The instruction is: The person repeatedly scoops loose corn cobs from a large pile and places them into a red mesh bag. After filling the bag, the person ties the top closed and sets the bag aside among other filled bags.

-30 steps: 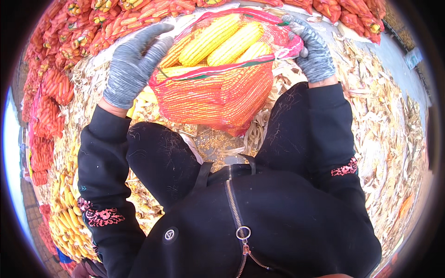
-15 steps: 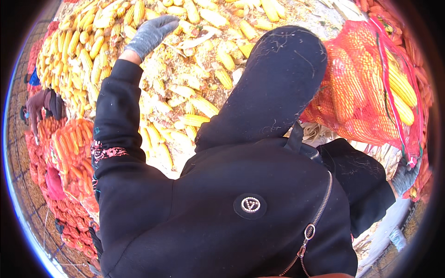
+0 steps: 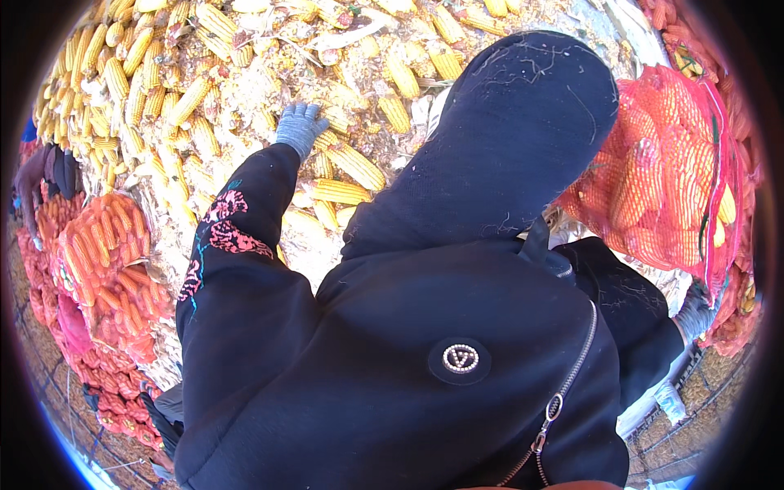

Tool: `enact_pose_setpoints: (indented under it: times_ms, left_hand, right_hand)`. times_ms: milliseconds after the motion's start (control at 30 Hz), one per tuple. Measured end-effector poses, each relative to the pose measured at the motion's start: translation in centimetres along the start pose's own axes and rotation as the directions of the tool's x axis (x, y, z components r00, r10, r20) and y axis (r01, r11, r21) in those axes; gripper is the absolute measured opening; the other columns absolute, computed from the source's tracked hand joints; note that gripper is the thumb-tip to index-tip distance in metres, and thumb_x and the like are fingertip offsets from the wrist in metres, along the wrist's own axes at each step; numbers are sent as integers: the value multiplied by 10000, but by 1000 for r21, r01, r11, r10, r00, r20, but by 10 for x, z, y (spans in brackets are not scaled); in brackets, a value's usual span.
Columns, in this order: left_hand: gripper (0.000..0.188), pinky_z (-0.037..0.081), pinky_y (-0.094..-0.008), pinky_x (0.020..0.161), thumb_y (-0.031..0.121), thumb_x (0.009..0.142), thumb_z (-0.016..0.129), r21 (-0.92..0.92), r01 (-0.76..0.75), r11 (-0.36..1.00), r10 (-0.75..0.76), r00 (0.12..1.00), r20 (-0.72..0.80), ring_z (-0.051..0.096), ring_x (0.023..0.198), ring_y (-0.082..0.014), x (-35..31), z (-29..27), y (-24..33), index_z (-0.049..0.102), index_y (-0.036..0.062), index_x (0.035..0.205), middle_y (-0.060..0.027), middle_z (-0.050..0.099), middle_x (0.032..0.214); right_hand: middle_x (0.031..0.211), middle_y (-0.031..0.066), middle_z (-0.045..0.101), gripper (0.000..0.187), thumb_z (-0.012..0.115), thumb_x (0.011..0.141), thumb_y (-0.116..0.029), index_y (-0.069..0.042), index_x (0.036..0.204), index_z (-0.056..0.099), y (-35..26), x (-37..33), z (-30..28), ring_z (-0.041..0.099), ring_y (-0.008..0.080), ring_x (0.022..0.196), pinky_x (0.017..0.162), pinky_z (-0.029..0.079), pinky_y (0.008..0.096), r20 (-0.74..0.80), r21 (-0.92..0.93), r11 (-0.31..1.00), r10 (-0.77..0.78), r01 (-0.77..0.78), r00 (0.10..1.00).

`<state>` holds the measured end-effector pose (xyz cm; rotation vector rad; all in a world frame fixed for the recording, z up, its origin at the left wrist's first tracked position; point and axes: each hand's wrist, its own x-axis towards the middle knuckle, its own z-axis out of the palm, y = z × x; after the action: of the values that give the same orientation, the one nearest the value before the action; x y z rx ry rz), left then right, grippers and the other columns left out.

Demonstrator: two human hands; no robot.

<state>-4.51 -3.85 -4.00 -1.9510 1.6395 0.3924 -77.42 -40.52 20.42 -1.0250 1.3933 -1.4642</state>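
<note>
Cob [image 3: 357, 168] just right of left hand [image 3: 300, 129], slanting down-right away.
Left fingers [image 3: 301, 110] spread, empty; right hand [image 3: 696, 317] by bag [image 3: 663, 175], grip unclear.

hands [image 3: 300, 129]: grey-gloved | corn [image 3: 357, 166]: yellow | mesh sack [image 3: 653, 175]: red | sleeve [image 3: 253, 192]: black, pink floral

Standing here I count two gloved hands [image 3: 300, 129] [image 3: 697, 317], one corn-filled mesh bag [image 3: 653, 175] by the right one, one round badge [image 3: 460, 358], at least one co-worker [image 3: 33, 181], plus too many loose cobs [image 3: 357, 167] and stacked bags [image 3: 118, 396] to tally lol.
</note>
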Motion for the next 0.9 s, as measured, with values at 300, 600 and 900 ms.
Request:
enact_pose_setpoints:
  times_ms: [300,600,900]
  left_hand:
    - [581,424,-409,913,263,727,746,-751,196,630,-373,925,-71,561,1023,-334,-29,-22,35,481,13,1180,-176,595,1065]
    - [312,452,-321,839,168,776,712,-674,86,-733,-229,903,363,585,893,-184,-16,47,120,590,64,1044,-49,627,937]
    - [401,470,-329,869,149,781,711,-664,132,-736,-229,875,427,590,971,-205,17,94,85,560,2,1123,-102,620,1062]
  right_hand:
    - [1027,165,601,361,433,880,-94,34,1208,511,13,54,-52,563,258,875,758,458,361,45,21,997,70,-71,997]
    - [1137,161,588,388,480,886,-95,2,1262,490,13,17,-21,576,190,840,746,484,308,273,426,850,206,-310,940]
    - [1078,112,627,330,582,840,-77,1,1160,559,-9,-76,83,605,211,993,880,500,348,124,450,889,36,-88,992]
